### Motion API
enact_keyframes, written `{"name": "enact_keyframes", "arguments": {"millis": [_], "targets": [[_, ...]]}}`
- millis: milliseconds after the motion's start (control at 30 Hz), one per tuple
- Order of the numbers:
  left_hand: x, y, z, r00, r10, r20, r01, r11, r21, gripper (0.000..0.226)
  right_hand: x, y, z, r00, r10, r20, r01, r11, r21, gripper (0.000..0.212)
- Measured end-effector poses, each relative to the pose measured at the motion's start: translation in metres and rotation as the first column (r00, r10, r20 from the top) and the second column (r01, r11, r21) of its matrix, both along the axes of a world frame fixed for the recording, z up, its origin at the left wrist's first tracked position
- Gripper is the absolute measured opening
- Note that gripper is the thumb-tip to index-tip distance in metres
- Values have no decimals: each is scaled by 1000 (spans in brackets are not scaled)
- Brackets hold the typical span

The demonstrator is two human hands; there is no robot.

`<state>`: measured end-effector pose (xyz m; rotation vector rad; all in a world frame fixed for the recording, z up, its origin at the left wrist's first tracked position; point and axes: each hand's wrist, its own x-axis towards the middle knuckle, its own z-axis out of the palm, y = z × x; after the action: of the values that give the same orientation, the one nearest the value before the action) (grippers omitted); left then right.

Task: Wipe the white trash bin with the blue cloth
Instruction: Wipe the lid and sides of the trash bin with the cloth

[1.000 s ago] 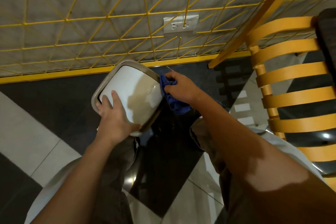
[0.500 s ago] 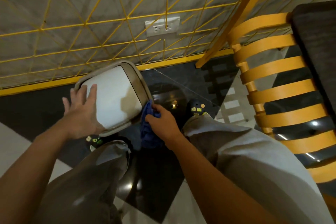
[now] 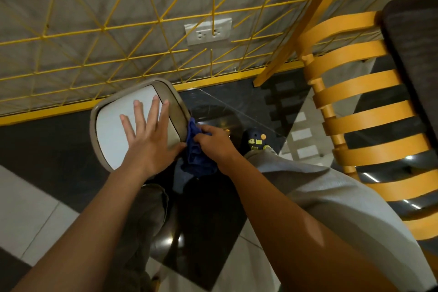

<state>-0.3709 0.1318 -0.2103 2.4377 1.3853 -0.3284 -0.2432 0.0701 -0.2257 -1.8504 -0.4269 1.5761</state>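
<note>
The white trash bin (image 3: pixel 118 135) sits on the floor right in front of you, under your left hand (image 3: pixel 148 142). You see its flat white top with a grey rim around it. Your left hand lies flat on that top with the fingers (image 3: pixel 155 111) spread apart, and your thumb hooks over the near right edge of the rim.

Your right hand (image 3: pixel 213 143) is just beside your left hand, at the right side of the bin. It is closed tight on the blue cloth (image 3: pixel 196 156). The cloth is bunched up and pressed against the bin's right edge, and part of it hangs down below your right hand.

Below your hands are your knees in grey trousers (image 3: pixel 320 187). Past your right hand, a dark shoe (image 3: pixel 256 141) with yellow marks stands on the shiny black floor (image 3: pixel 237 102).

Past the bin, beyond your left hand's fingertips, a yellow wire grid (image 3: pixel 106 31) covers a grey wall, and a white power socket (image 3: pixel 208 31) is on the wall. Far off to the right of your right hand is a chair (image 3: pixel 360 114) with curved orange slats.
</note>
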Motion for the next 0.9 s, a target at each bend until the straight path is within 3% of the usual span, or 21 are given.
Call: {"name": "enact_keyframes", "arguments": {"millis": [167,300,433,567,700,900], "targets": [[-8,-1,-18,994,-106,17,103,986,132,100,7,33,8,934,261,244,-273,962,16,30],[-13,-3,-23,993,-113,24,105,971,214,101,3,54,14,889,301,346,-364,922,134,40],[-16,-7,-23,992,-114,61,99,973,206,100,1,51,7,894,286,345,-355,922,154,44],[-15,-3,-21,995,-80,55,70,985,157,98,3,79,-3,860,375,345,-424,902,76,34],[-14,-1,-24,996,-81,31,73,977,201,102,6,96,3,823,403,399,-484,867,122,21],[-13,-2,-24,993,-115,20,103,945,311,101,4,111,11,862,332,382,-423,887,185,30]]}}
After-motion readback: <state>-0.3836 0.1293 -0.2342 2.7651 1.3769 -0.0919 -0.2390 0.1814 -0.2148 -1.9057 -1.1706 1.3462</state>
